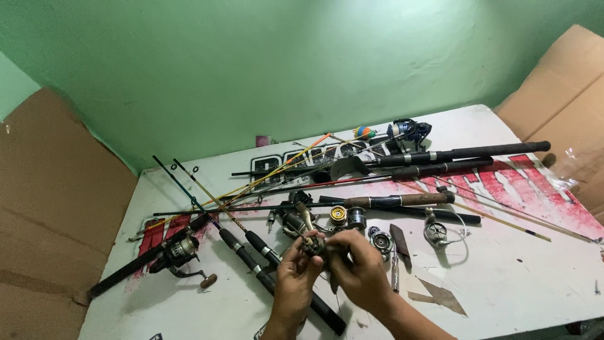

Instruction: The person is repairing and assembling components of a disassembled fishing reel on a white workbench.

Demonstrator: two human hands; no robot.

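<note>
1. The left hand (294, 277) and right hand (360, 272) sit lowest in the view, fingers closed together around a small dark fishing reel (313, 244), held just above the near part of the white desk (516, 277).
2. The reel's slim metal handle arm is its long axis; it slants up and away from the hands, leaning slightly left.
3. Just left of the reel, two black rods (251, 252) lie diagonally, butts toward the near edge, tips pointing far-left.
4. Well left of the reel, a rod with a mounted spinning reel (179, 250) lies on the desk.
5. Just beyond the reel sit a gold spool (338, 215) and a silver spool (357, 218); to its right lies a knife (399, 244), then a loose silver reel (435, 232).
6. Far beyond the reel, thick black rod handles (465, 153) point right.
7. No container shows on the desk.
</note>
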